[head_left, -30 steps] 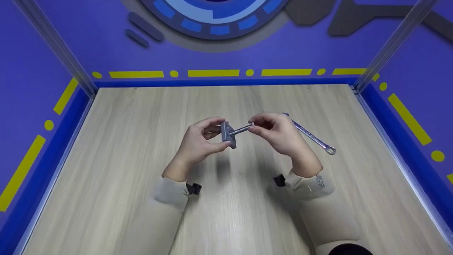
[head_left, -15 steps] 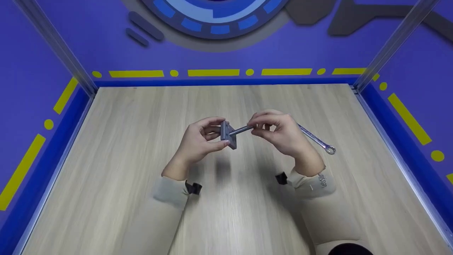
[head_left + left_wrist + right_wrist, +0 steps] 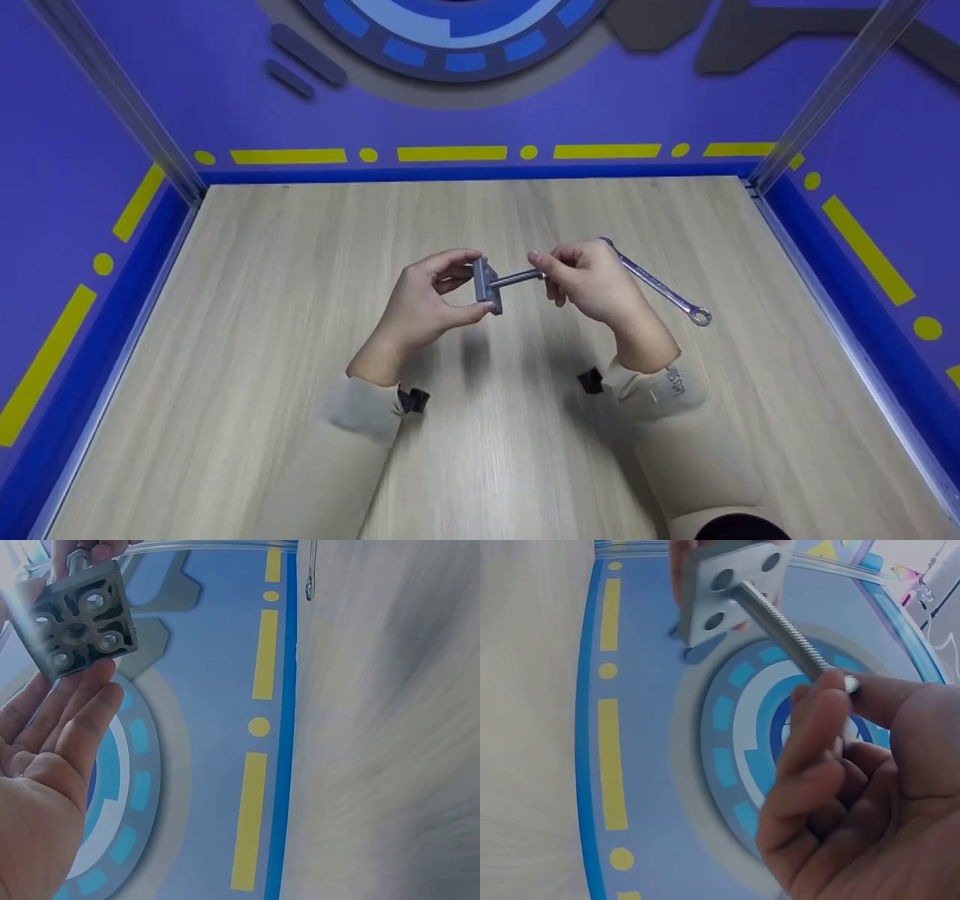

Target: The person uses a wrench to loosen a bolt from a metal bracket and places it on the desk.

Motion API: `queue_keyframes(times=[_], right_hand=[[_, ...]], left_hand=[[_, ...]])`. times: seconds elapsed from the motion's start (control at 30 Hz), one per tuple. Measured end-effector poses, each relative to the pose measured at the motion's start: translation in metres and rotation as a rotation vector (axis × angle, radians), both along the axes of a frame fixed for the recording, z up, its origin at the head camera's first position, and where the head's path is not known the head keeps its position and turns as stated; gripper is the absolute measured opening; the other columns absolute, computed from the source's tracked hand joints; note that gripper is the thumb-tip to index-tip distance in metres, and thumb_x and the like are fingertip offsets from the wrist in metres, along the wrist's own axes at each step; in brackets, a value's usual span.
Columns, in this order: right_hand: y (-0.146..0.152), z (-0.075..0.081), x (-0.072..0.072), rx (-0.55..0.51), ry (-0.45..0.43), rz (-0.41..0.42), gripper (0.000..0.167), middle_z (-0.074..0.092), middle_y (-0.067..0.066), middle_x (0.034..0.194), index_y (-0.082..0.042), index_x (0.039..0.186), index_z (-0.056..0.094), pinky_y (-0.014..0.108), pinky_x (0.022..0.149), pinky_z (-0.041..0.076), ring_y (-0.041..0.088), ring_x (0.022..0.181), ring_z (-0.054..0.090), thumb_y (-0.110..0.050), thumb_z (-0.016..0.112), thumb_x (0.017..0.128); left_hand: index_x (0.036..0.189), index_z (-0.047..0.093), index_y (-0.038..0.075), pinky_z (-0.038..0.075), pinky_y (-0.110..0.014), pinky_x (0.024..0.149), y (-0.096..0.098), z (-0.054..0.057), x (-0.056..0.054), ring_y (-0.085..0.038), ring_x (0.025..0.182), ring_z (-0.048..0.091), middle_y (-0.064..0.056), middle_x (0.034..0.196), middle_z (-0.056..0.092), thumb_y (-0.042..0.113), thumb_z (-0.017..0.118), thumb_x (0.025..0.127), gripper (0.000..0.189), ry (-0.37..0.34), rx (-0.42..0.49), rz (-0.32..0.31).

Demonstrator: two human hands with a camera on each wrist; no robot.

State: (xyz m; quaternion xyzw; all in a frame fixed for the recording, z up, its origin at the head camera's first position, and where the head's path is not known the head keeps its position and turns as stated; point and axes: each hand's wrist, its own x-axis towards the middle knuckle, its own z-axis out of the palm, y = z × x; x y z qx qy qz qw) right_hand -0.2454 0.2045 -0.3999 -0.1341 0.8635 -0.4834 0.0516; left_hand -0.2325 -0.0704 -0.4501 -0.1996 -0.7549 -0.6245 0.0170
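Observation:
My left hand grips a square grey metal plate by its edges, thumb below and fingertips on the far side. In the left wrist view the plate's underside shows ribs, corner holes and a threaded hole at the centre. A threaded bolt stands out of the plate's other face toward the right. My right hand pinches the bolt's outer end between thumb and index finger. The right wrist view shows the bolt's thread between the plate and those fingertips. Both hands are raised above the table.
A combination wrench lies on the wooden table beside my right hand, its far end partly hidden by that hand. Blue panels with yellow markings wall in the table at the back and both sides.
My right thumb and fingers have shifted around the bolt's end, fingers now lower and thumb higher. The plate has moved slightly right and the bolt lies more level. The wrench stays put.

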Motion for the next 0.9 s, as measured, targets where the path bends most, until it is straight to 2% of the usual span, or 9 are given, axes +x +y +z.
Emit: queue_keyframes(times=[0.07, 0.13, 0.23, 0.33, 0.6, 0.77, 0.9], right_hand=[[0.001, 0.001, 0.001, -0.009, 0.032, 0.02, 0.029, 0.07, 0.001, 0.077, -0.006, 0.098, 0.082, 0.022, 0.059, 0.048, 0.017, 0.07, 0.064, -0.03, 0.073, 0.113], [0.001, 0.001, 0.001, -0.03, 0.063, 0.039, 0.018, 0.074, 0.004, 0.087, -0.006, 0.108, 0.083, 0.021, 0.065, 0.052, 0.017, 0.078, 0.066, -0.022, 0.076, 0.111], [0.0, 0.002, 0.002, -0.06, 0.118, 0.058, 0.012, 0.081, 0.008, 0.102, -0.006, 0.114, 0.085, 0.019, 0.073, 0.057, 0.015, 0.089, 0.069, -0.015, 0.081, 0.106], [0.001, 0.001, 0.002, -0.077, 0.193, 0.077, 0.012, 0.084, 0.011, 0.112, -0.007, 0.113, 0.087, 0.018, 0.083, 0.061, 0.013, 0.097, 0.073, -0.008, 0.085, 0.102], [0.004, 0.001, 0.004, -0.107, 0.318, 0.14, 0.02, 0.084, 0.01, 0.116, -0.005, 0.109, 0.09, 0.02, 0.096, 0.066, 0.014, 0.104, 0.077, 0.007, 0.087, 0.094], [0.006, 0.003, 0.006, -0.075, 0.341, 0.166, 0.022, 0.084, 0.007, 0.116, -0.008, 0.11, 0.091, 0.019, 0.103, 0.064, 0.013, 0.11, 0.077, 0.006, 0.087, 0.094], [0.007, 0.004, 0.005, -0.07, 0.336, 0.177, 0.026, 0.085, 0.009, 0.117, -0.008, 0.115, 0.09, 0.019, 0.1, 0.064, 0.014, 0.107, 0.077, 0.007, 0.087, 0.094]], left_hand=[[0.147, 0.072, 0.003, 0.062, -0.026, 0.118, -0.001, 0.0, 0.0, -0.028, 0.133, 0.077, -0.012, 0.141, 0.077, 0.007, 0.1, 0.084, 0.07, 0.003, -0.007, 0.004], [0.147, 0.072, 0.004, 0.062, -0.026, 0.117, -0.002, -0.001, -0.001, -0.028, 0.133, 0.077, -0.012, 0.141, 0.077, 0.007, 0.1, 0.084, 0.07, 0.005, -0.008, 0.008], [0.148, 0.071, 0.003, 0.063, -0.027, 0.117, -0.005, -0.002, -0.002, -0.028, 0.133, 0.077, -0.012, 0.141, 0.078, 0.007, 0.099, 0.084, 0.07, 0.004, 0.002, 0.012], [0.149, 0.069, 0.0, 0.063, -0.029, 0.117, -0.007, -0.004, -0.004, -0.03, 0.133, 0.077, -0.014, 0.141, 0.077, 0.006, 0.098, 0.085, 0.07, -0.01, 0.024, 0.005], [0.151, 0.065, -0.006, 0.067, -0.03, 0.111, -0.007, -0.01, -0.009, -0.027, 0.127, 0.079, -0.021, 0.146, 0.074, -0.001, 0.093, 0.088, 0.069, -0.132, 0.125, -0.075], [0.151, 0.061, -0.012, 0.07, -0.03, 0.106, -0.007, -0.014, -0.012, -0.018, 0.116, 0.08, -0.028, 0.147, 0.071, -0.006, 0.088, 0.089, 0.068, -0.188, 0.181, -0.14], [0.151, 0.06, -0.013, 0.07, -0.031, 0.106, -0.006, -0.014, -0.012, -0.015, 0.115, 0.08, -0.029, 0.147, 0.071, -0.007, 0.087, 0.089, 0.068, -0.192, 0.207, -0.154]])
